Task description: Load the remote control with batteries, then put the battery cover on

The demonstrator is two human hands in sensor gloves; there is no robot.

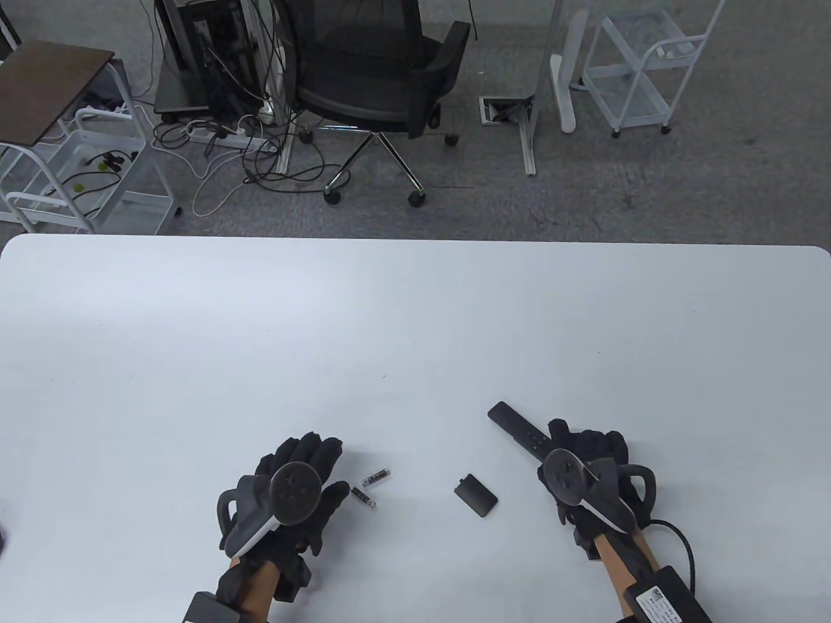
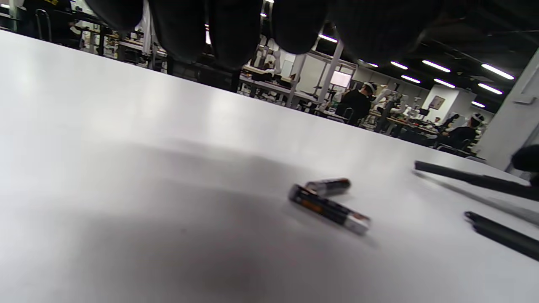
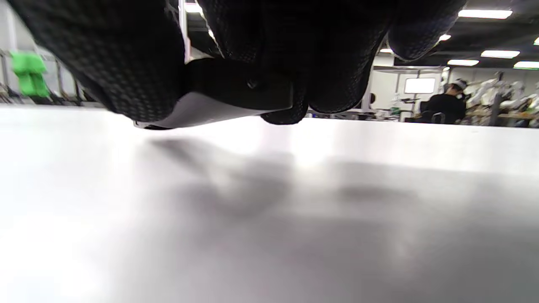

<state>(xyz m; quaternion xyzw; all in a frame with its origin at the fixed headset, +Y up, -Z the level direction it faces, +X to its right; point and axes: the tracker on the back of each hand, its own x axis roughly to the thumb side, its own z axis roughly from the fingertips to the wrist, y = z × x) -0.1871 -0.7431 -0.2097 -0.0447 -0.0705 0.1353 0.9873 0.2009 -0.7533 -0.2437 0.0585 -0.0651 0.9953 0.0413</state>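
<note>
Left hand: nearest the camera at 7 o'clock, fingers spread, hovering over the surface, gripping nothing.
Right hand: at 5 o'clock, fingers curled around the near end of the remote control.
Remote control: angled toward 11 o'clock from the right hand.
Batteries: two, just beside the left hand's fingertips at its 3 o'clock, lying on the surface.
Battery cover: flat on the surface between the hands, apart from both.
Office chair: on the floor at 12 o'clock.
</note>
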